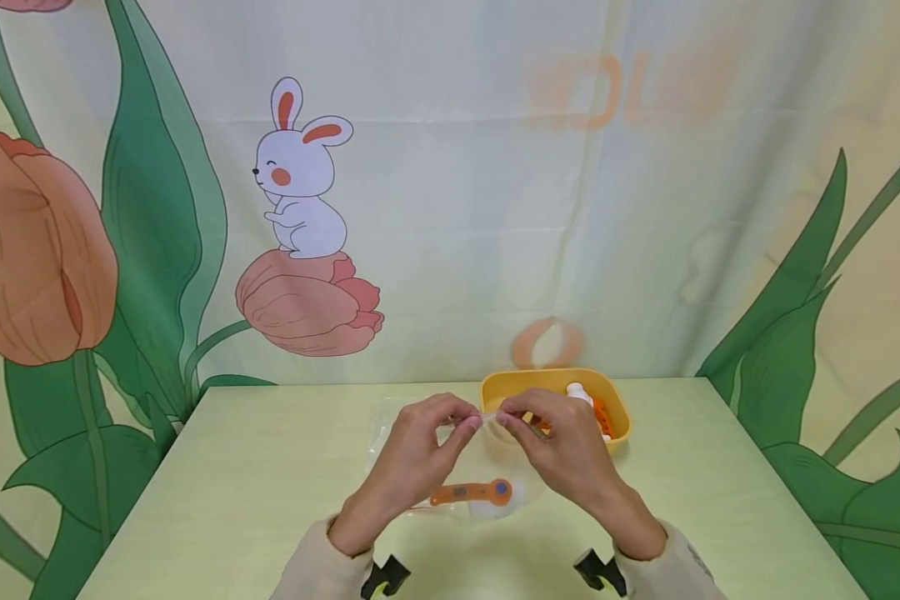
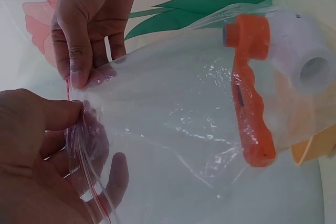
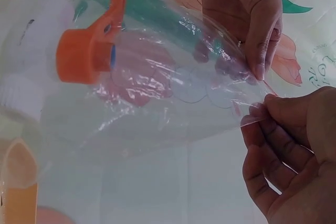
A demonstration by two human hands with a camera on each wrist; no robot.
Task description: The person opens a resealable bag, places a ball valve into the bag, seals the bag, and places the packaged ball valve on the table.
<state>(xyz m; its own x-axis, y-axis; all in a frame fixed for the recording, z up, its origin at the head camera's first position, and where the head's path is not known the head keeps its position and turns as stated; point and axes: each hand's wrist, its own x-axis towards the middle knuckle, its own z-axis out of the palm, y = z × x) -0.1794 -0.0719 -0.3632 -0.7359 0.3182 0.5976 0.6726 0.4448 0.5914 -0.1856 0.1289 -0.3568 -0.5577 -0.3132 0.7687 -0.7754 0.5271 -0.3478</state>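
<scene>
Left wrist view: clear zip bag point(image 2: 168, 114), edge pinched by left hand point(image 2: 34, 148) and right hand point(image 2: 94, 22), apparently for tautness; below the grip, orange-handled white pipe fitting point(image 2: 256, 40).

No text can be read with certainty. In the head view, the fabric backdrop point(image 1: 457, 208) bears pale orange lettering point(image 1: 630, 87) at upper right, blurred and too faint to make out. In the right wrist view, green script point(image 3: 318, 72) stands on the printed fabric at the right edge, tilted and cut off by the frame; its wording is indistinct. A small dark mark on the white plastic fitting point(image 3: 39, 51) is illegible.
</scene>
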